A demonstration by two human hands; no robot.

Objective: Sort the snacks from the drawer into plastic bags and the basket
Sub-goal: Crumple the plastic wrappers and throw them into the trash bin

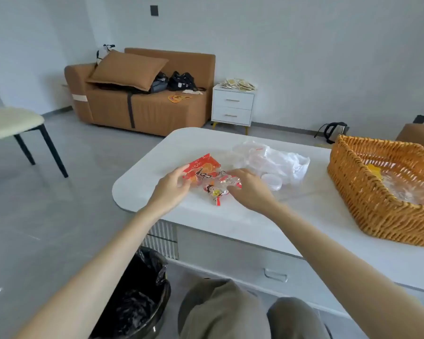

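While your left hand (174, 184) pinches the near-left edge of the red snack packet (202, 165), your right hand (250, 189) has its fingers curled onto a crinkled clear wrapper (230, 181) at the other end of the little cluster. Whether that wrapper is a bag or another snack, you cannot tell from here. A small cartoon packet (214, 193) lies between your two hands, flat on the tabletop (142, 189).

The cluster runs roughly left to right, and that line matters for your next move. The heap of plastic bags (277, 159) sits just beyond your right hand, up and to the right, while the basket (367, 199) stands well apart, further right again. Your right hand is the nearer one to both. You would likely do best to keep the left hand steadying the snacks and let the right reach for a bag.
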